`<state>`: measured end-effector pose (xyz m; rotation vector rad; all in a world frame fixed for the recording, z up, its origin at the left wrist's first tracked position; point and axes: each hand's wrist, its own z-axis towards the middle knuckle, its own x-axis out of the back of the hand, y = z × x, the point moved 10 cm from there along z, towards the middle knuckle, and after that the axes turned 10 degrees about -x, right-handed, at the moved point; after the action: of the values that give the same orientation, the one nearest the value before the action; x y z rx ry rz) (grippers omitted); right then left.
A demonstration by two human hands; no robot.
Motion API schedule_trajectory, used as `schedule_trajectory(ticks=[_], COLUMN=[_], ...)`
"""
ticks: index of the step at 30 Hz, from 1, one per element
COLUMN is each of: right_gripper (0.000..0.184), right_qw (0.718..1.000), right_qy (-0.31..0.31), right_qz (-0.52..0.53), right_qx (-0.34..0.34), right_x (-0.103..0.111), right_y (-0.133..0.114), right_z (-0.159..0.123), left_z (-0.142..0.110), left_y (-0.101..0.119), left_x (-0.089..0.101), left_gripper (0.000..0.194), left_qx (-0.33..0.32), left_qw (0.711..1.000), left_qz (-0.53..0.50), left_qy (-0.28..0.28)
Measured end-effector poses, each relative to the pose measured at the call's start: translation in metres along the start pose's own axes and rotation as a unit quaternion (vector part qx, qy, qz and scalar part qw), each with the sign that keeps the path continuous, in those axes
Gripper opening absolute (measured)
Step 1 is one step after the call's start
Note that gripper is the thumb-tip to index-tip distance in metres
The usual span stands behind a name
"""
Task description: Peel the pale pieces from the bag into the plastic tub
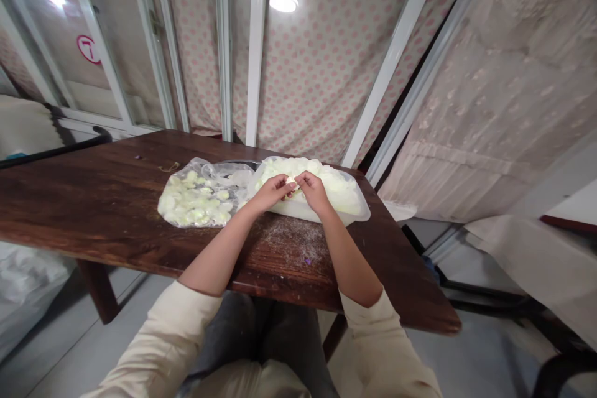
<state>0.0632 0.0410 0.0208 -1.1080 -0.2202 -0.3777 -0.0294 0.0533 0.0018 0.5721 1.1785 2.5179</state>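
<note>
Over the front of a white plastic tub (pixel 357 202), my left hand (pixel 276 189) and my right hand (pixel 311 189) meet. Between their closed fingertips is a small pale piece (pixel 291 180), too small to name more exactly. The tub is heaped with fluffy pale yellow-white pieces (pixel 336 183), whose kind I cannot make out. To the left of my left hand lies a clear plastic bag (pixel 198 199) holding several pale green-yellow clumps. Part of the tub's near wall is hidden behind my hands.
The dark wooden table (pixel 102 199) carries pale crumbs or fibres (pixel 293 239) near its front edge and a small purple bit (pixel 308 260). A round dark rim (pixel 237 165) shows behind the bag. Glass panels with a dotted curtain (pixel 317 74) stand behind.
</note>
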Motion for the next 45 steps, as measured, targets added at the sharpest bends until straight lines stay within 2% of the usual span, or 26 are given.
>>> schedule_trajectory(ticks=[3,8,14,18,22,24,26,29,33,36,42,45], right_gripper=[0.031,0.034,0.035,0.034,0.024,0.024,0.029,0.027,0.027,0.028,0.030,0.030], right_qw=[1.000,0.995,0.964,0.955,0.946,0.949,0.963,0.980,0.980,0.959,0.890,0.881], right_qy=[0.003,0.036,0.108,0.193,0.219,0.207,0.156,0.088,0.086,0.127,0.184,0.203], right_qz=[-0.021,-0.093,-0.239,-0.224,-0.234,-0.238,-0.219,-0.176,-0.173,-0.249,-0.414,-0.426], right_qx=[0.011,0.021,0.029,-0.010,-0.040,-0.018,0.012,0.037,0.038,0.045,0.049,0.023], right_x=[0.000,0.002,0.004,0.024,0.032,0.027,0.017,0.006,0.007,0.008,0.000,0.004], right_y=[-0.002,-0.004,-0.009,0.002,0.012,0.006,0.000,-0.006,-0.008,-0.011,-0.017,-0.013], right_z=[-0.002,-0.005,-0.011,-0.010,-0.007,-0.008,-0.007,-0.005,-0.005,-0.009,-0.015,-0.014], left_z=[0.000,-0.001,-0.001,-0.002,-0.002,-0.002,-0.002,-0.002,-0.002,-0.001,-0.002,-0.002], left_y=[0.001,0.002,-0.002,-0.002,-0.001,0.000,0.001,0.003,0.002,0.002,0.004,0.004], left_x=[-0.005,-0.008,0.001,0.006,0.003,0.001,0.001,-0.002,-0.002,0.000,0.001,0.002], left_gripper=[0.029,0.029,0.029,0.027,0.026,0.027,0.027,0.028,0.029,0.030,0.030,0.029], left_qx=[-0.008,-0.008,0.020,0.029,0.026,0.021,0.016,0.007,0.006,0.009,0.016,0.020], left_qw=[1.000,0.999,0.999,0.999,0.999,0.999,0.999,1.000,0.999,0.997,0.993,0.994], left_qz=[0.006,0.017,0.049,0.003,-0.029,-0.022,-0.018,-0.008,0.037,0.076,0.114,0.109], left_qy=[-0.028,-0.038,0.011,0.044,0.034,0.027,0.023,0.004,-0.013,-0.007,0.006,0.015])
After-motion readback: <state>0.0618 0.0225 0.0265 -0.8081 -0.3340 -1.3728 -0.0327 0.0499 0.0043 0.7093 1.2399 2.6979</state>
